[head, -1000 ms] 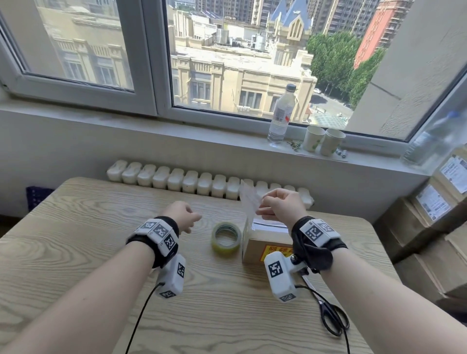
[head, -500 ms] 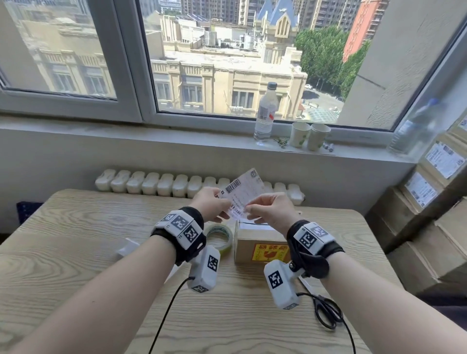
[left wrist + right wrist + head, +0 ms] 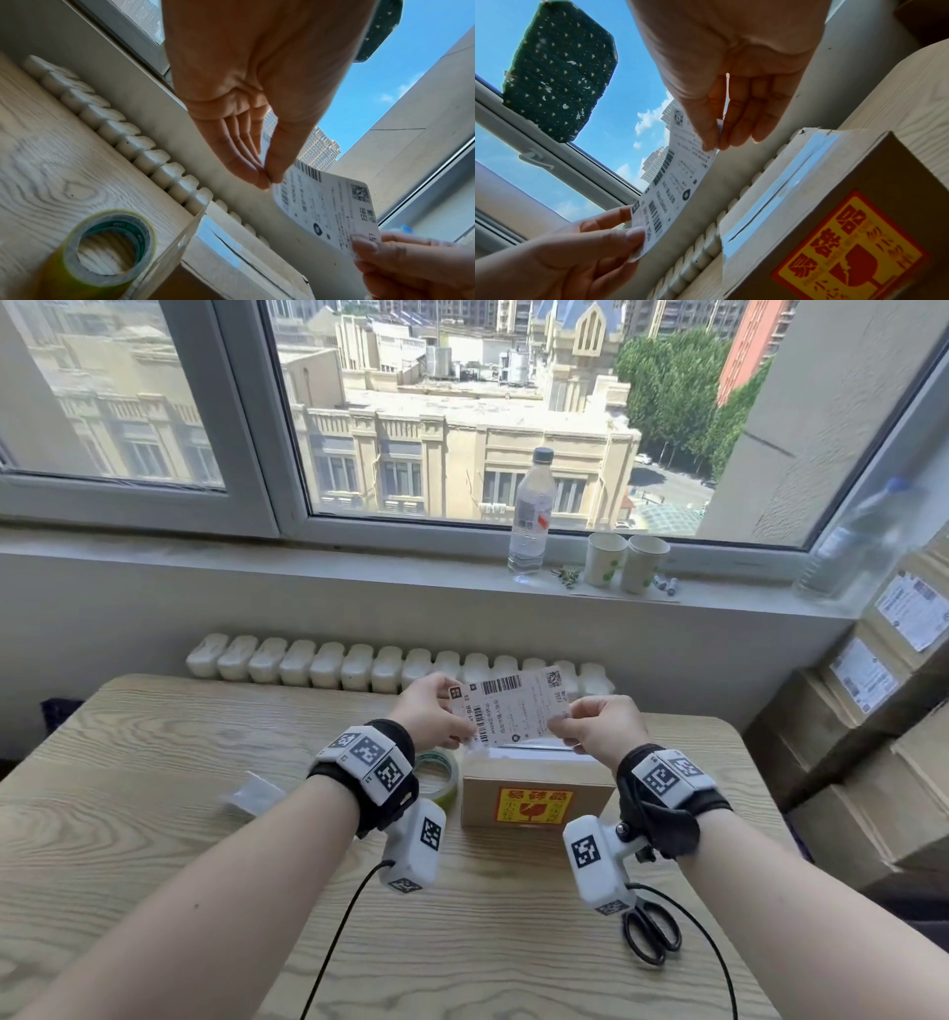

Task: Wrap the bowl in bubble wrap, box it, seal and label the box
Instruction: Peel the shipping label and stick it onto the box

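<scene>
A white shipping label (image 3: pixel 511 708) with barcodes is held in the air above the box by both hands. My left hand (image 3: pixel 431 711) pinches its left end between thumb and fingertips (image 3: pixel 267 178). My right hand (image 3: pixel 598 726) pinches its right end (image 3: pixel 712 145). Below sits the small cardboard box (image 3: pixel 536 793), taped shut along its top seam (image 3: pixel 780 182), with a red and yellow fragile sticker (image 3: pixel 534 806) on its near side. The bowl and the bubble wrap are not visible.
A roll of yellowish packing tape (image 3: pixel 439 775) lies left of the box on the wooden table (image 3: pixel 154 762). A white backing sheet (image 3: pixel 254 793) lies further left; black scissors (image 3: pixel 652 932) lie near the right front. Stacked cartons (image 3: pixel 873 737) stand at the right, a bottle (image 3: pixel 531 510) and cups on the sill.
One second ago only my right hand held the label, edge-on over the box. My left hand rose and took the left end, and the label now faces me, held level.
</scene>
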{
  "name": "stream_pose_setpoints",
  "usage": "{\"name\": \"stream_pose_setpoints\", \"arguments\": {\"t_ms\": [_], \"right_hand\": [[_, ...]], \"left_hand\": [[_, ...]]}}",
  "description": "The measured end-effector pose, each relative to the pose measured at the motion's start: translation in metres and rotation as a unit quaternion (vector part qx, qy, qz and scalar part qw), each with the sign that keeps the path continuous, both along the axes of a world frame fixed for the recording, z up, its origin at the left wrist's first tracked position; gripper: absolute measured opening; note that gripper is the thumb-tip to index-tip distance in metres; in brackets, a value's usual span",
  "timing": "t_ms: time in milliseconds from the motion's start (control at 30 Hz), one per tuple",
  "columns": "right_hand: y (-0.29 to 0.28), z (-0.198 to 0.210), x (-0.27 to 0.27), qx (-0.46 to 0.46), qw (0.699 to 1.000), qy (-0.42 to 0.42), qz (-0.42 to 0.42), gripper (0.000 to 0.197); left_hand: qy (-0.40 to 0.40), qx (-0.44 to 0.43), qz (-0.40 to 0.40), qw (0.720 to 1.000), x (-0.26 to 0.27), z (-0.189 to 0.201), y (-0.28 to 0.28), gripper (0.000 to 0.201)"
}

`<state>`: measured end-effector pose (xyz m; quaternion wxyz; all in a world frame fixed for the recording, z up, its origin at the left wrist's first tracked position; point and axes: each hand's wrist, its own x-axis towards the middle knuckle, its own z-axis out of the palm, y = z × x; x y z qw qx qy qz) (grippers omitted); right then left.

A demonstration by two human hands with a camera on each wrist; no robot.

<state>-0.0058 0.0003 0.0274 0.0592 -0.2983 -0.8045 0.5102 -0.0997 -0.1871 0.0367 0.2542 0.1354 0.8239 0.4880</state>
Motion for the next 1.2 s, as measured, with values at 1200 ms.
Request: {"name": "stream_pose_setpoints", "arguments": {"t_ms": [1200], "right_hand": [[0.061, -0.066, -0.025, 0.111, 0.966, -0.225, 0.06, 0.031]], "left_hand": [[0.059, -0.22, -0.028, 0.973, -0.014, -0.068, 0.069, 0.062]]}}
